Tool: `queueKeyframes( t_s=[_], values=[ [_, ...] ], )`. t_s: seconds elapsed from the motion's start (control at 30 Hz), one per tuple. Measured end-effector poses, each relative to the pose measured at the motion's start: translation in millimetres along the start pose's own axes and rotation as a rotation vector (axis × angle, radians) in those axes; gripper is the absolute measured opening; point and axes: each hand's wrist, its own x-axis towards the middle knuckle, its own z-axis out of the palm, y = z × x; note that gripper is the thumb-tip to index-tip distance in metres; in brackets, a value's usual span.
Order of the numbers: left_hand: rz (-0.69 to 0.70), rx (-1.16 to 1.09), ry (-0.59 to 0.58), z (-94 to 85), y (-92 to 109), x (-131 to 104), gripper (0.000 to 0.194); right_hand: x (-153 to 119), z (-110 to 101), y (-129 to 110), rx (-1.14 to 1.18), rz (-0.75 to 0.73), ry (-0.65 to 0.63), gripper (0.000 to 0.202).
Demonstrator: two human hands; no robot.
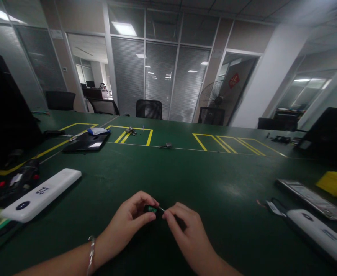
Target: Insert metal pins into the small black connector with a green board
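Note:
Low in the middle of the head view, my left hand (130, 218) is closed around a small black-and-green piece (151, 209), whose exact kind is too small to tell. A thin silver piece (161, 209) runs from it toward the right. Just beside it, my right hand (187, 226) pinches the far end of this silver piece between thumb and forefinger. Both hands are close together over the dark green table (157, 172). My fingers hide most of what they grip.
Left lies a white power bank (44, 195) marked 22; another white device (319, 232) with a cable is at right, near a phone-like slab (314, 199). Farther off are a black tablet-like slab (84, 142), a small dark metal part (167, 145), several metal pieces (131, 131) and yellow tape outlines.

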Motion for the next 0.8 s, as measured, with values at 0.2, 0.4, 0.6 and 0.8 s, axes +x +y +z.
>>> queueKeyframes(
  t_s=[0.2,0.4,0.6,0.8],
  values=[
    [-0.034,0.054,-0.019,1.3,3.1,0.9,0.016,1.7,1.6,0.2,0.056,-0.022,0.033,0.020],
    [-0.023,0.063,-0.084,4.1,-0.1,-1.7,0.019,0.9,3.6,2.5,0.051,-0.024,0.026,0.008],
    [0.074,0.087,-0.106,4.8,-0.6,-2.8,0.014,-0.2,4.9,1.9,0.020,-0.004,-0.016,0.004],
    [0.011,0.068,-0.125,6.3,2.9,-3.3,0.020,-0.3,6.2,3.7,0.006,0.002,0.002,0.007]
  ],
)
